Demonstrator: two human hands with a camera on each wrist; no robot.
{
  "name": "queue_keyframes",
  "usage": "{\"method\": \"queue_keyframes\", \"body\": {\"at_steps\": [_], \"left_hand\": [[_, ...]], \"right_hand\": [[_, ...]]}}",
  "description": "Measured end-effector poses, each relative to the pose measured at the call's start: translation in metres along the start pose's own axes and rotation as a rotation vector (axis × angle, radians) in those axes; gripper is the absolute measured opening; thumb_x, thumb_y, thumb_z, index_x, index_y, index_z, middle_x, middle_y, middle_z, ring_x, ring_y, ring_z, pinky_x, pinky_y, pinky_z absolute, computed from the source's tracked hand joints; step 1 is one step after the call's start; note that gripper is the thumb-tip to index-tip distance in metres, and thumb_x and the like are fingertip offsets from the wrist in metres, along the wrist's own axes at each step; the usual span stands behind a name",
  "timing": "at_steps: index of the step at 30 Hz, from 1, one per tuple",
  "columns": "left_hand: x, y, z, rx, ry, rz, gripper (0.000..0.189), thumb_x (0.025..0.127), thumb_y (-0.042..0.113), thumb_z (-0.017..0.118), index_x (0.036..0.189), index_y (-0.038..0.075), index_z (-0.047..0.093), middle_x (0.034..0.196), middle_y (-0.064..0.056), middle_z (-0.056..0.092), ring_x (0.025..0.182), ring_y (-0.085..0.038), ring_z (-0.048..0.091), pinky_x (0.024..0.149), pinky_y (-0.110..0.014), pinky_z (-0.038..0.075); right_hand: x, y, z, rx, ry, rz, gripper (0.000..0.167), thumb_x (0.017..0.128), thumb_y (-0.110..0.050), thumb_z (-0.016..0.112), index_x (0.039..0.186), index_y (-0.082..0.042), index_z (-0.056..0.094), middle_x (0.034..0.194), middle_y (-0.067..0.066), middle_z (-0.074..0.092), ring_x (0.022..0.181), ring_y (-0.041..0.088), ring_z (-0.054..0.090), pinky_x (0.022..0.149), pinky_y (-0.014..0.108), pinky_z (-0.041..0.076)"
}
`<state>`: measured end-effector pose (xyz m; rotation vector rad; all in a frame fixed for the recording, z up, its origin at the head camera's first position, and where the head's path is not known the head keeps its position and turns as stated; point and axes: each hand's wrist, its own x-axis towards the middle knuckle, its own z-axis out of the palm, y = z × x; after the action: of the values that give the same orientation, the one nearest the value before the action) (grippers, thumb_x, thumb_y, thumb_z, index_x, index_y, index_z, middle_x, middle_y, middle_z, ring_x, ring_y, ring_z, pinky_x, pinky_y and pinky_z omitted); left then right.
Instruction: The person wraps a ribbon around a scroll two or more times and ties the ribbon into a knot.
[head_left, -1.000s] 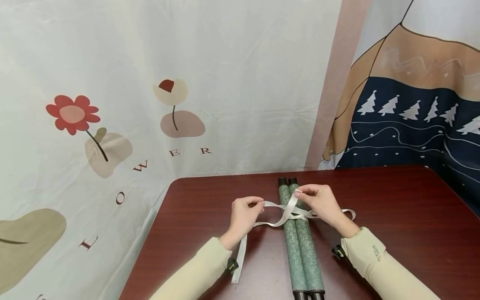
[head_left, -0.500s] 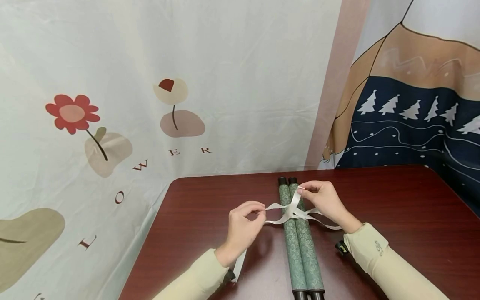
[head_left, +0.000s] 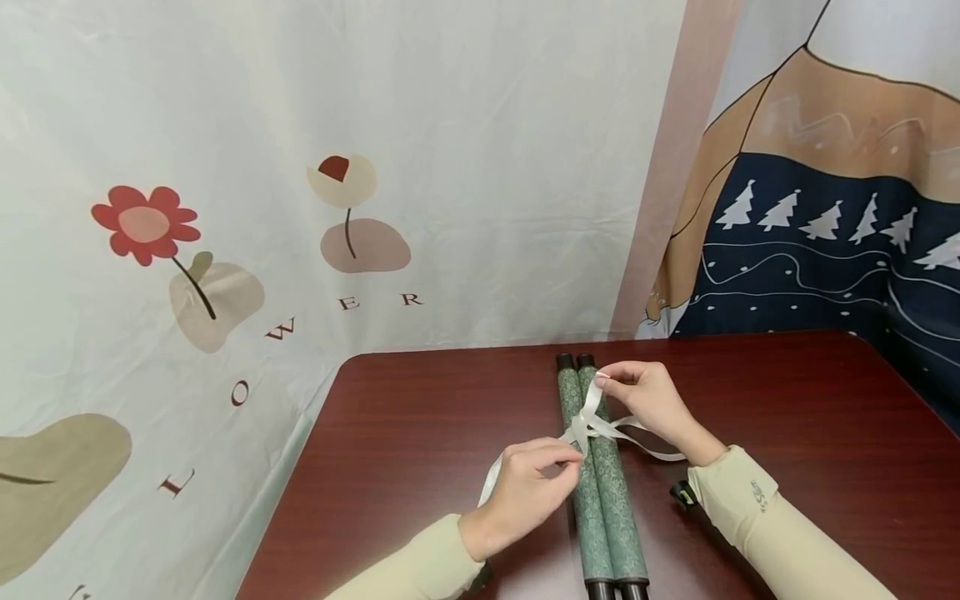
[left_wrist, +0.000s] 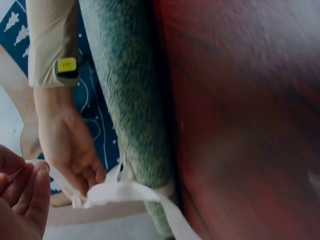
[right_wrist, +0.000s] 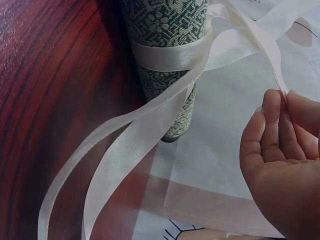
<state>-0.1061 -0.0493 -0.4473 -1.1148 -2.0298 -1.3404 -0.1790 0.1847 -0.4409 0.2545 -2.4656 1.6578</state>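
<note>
Two green patterned rolls with dark end knobs, like hanging scrolls (head_left: 611, 500), lie side by side on the table. A white ribbon (head_left: 591, 406) wraps round them and crosses on top, where loops and strands meet. My right hand (head_left: 651, 406) pinches a ribbon strand between thumb and fingertips and holds it up above the crossing. Low over the left roll, my left hand (head_left: 525, 492) pinches another part of the ribbon, its edge showing between the fingertips in the left wrist view. Two loose ribbon strands (right_wrist: 120, 155) trail away in the right wrist view.
The dark red wooden table (head_left: 405, 433) reaches back to a printed cloth backdrop (head_left: 480, 167) with flowers and letters. Its right part shows trees on dark blue. A ribbon length (head_left: 491, 479) hangs left of the rolls, partly behind my left hand.
My left hand has moved right and nearer to me, from beside the rolls to over the left one. My right hand rose slightly, then stayed still. The ribbon's left-side loop has closed up.
</note>
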Motion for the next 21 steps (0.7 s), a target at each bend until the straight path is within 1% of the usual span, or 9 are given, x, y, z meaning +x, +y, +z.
{"method": "queue_keyframes", "body": {"at_steps": [1, 4, 6, 10, 14, 17, 19, 21], "left_hand": [[0.000, 0.001, 0.003, -0.006, -0.017, -0.008, 0.022, 0.081, -0.013, 0.074, 0.092, 0.005, 0.082, 0.092, -0.003, 0.079, 0.087, -0.010, 0.075, 0.082, -0.019, 0.057], [0.000, 0.004, 0.012, -0.020, -0.068, 0.001, 0.019, 0.083, -0.011, 0.074, 0.093, 0.003, 0.082, 0.092, -0.004, 0.079, 0.088, -0.008, 0.074, 0.082, -0.016, 0.056], [0.000, 0.006, 0.018, -0.057, -0.109, 0.005, 0.019, 0.084, -0.013, 0.073, 0.095, 0.000, 0.082, 0.094, -0.006, 0.078, 0.090, -0.008, 0.074, 0.083, -0.015, 0.055], [0.000, 0.010, 0.031, -0.052, -0.176, 0.050, 0.021, 0.085, -0.013, 0.073, 0.098, 0.002, 0.081, 0.096, -0.005, 0.079, 0.094, -0.006, 0.073, 0.085, -0.013, 0.053], [0.000, 0.013, 0.042, -0.012, -0.236, 0.101, 0.021, 0.086, -0.010, 0.075, 0.100, 0.004, 0.082, 0.097, -0.003, 0.079, 0.095, -0.004, 0.071, 0.088, -0.010, 0.050], [0.001, 0.015, 0.049, 0.019, -0.290, 0.139, 0.019, 0.087, -0.008, 0.074, 0.100, 0.004, 0.082, 0.098, -0.002, 0.079, 0.095, -0.005, 0.071, 0.090, -0.008, 0.048], [0.004, 0.016, 0.052, 0.043, -0.348, 0.133, 0.018, 0.089, -0.007, 0.073, 0.101, 0.004, 0.082, 0.099, -0.002, 0.079, 0.096, -0.008, 0.072, 0.093, -0.009, 0.047], [0.006, 0.015, 0.054, 0.098, -0.417, 0.136, 0.017, 0.091, -0.004, 0.073, 0.102, 0.005, 0.082, 0.100, -0.001, 0.079, 0.097, -0.008, 0.072, 0.095, -0.009, 0.045]], "right_hand": [[0.000, 0.000, 0.000, -0.002, -0.003, -0.008, 0.016, 0.095, -0.010, 0.078, 0.104, 0.002, 0.080, 0.094, 0.011, 0.078, 0.081, 0.008, 0.067, 0.070, 0.024, 0.054], [0.000, -0.001, -0.002, -0.008, -0.016, -0.028, 0.016, 0.095, -0.010, 0.078, 0.104, 0.004, 0.079, 0.095, 0.012, 0.078, 0.081, 0.009, 0.065, 0.069, 0.024, 0.053], [0.000, -0.002, -0.003, -0.008, -0.027, -0.041, 0.016, 0.095, -0.009, 0.078, 0.104, 0.004, 0.079, 0.096, 0.012, 0.078, 0.081, 0.010, 0.065, 0.069, 0.024, 0.053], [0.000, -0.002, -0.003, -0.005, -0.034, -0.062, 0.014, 0.094, -0.007, 0.078, 0.103, 0.004, 0.079, 0.095, 0.012, 0.078, 0.080, 0.009, 0.065, 0.069, 0.024, 0.053], [0.001, -0.001, -0.003, 0.000, -0.039, -0.066, 0.014, 0.095, -0.008, 0.078, 0.103, 0.003, 0.079, 0.094, 0.011, 0.078, 0.079, 0.008, 0.065, 0.068, 0.024, 0.053], [0.001, -0.002, -0.004, 0.005, -0.044, -0.049, 0.016, 0.096, -0.010, 0.077, 0.104, 0.003, 0.079, 0.093, 0.010, 0.078, 0.078, 0.008, 0.065, 0.068, 0.024, 0.053], [0.001, -0.002, -0.004, 0.012, -0.044, -0.048, 0.016, 0.096, -0.010, 0.077, 0.104, 0.004, 0.079, 0.093, 0.010, 0.078, 0.079, 0.008, 0.064, 0.068, 0.024, 0.053], [0.000, -0.003, -0.004, 0.021, -0.048, -0.047, 0.016, 0.095, -0.010, 0.077, 0.104, 0.004, 0.079, 0.094, 0.011, 0.078, 0.079, 0.008, 0.065, 0.069, 0.024, 0.054]]}}
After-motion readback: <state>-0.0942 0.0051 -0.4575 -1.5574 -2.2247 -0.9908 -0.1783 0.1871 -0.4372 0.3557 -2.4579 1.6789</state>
